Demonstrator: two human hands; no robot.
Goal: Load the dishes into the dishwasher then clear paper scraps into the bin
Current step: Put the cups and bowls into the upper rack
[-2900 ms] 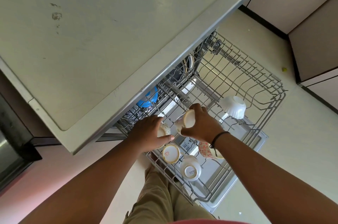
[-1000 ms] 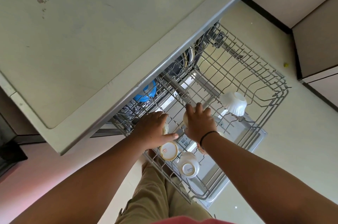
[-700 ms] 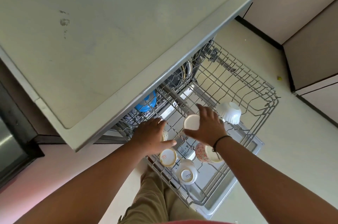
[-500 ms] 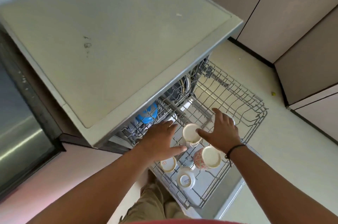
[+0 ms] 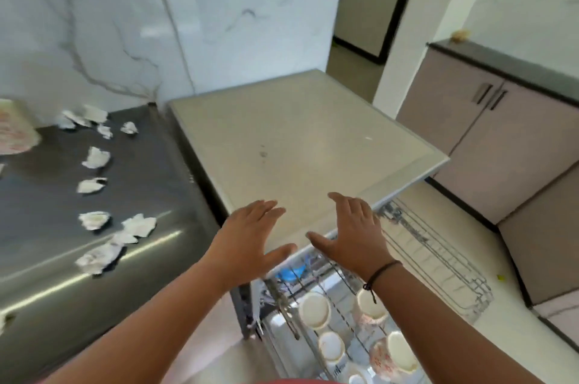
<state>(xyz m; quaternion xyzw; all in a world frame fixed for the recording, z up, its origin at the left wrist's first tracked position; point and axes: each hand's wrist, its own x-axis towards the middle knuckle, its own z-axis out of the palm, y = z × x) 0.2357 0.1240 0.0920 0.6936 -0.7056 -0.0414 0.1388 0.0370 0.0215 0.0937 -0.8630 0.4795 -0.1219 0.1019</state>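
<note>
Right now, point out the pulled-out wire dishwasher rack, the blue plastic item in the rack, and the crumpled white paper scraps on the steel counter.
Wire dishwasher rack (image 5: 438,258): head view, bare wire grid on its far side.
Blue plastic item (image 5: 289,273): head view, its visible top.
Crumpled white paper scraps (image 5: 95,158): head view, middle of one scrap.

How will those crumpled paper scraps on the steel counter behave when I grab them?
The paper scraps look crumpled and thin, so probably very light and soft, crushing easily in the fingers. On the smooth steel counter they may skid when pushed. They lie scattered apart, so expect several grabs.
</note>
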